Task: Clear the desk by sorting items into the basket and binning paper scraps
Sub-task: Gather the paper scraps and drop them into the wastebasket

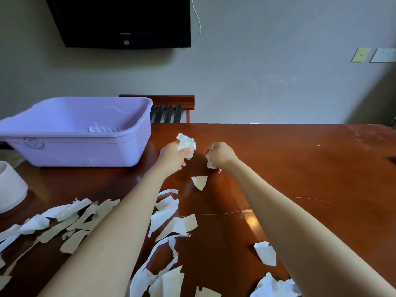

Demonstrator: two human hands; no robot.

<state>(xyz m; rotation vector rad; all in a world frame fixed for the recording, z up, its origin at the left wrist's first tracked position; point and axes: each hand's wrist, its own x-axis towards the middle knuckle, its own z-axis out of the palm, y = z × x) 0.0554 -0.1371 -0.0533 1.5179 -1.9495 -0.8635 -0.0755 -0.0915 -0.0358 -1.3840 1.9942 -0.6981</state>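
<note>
My left hand (174, 155) grips a crumpled wad of white paper scraps (186, 143) above the middle of the brown desk (300, 168). Just to its right, my right hand (221, 155) holds another torn scrap (211, 162) in its curled fingers. One loose scrap (199, 182) lies on the desk right below both hands. Several torn paper pieces (70, 219) are strewn across the near left of the desk, with more (265, 252) at the near right. The lilac plastic basket (81, 151) stands at the back left, holding a white comb (105, 129).
A white round container (10, 187) sits at the desk's left edge. Against the wall beyond the basket stands a wooden rack (171, 108), and a black TV (126, 20) hangs above it. A thin thread (225, 213) lies across the desk.
</note>
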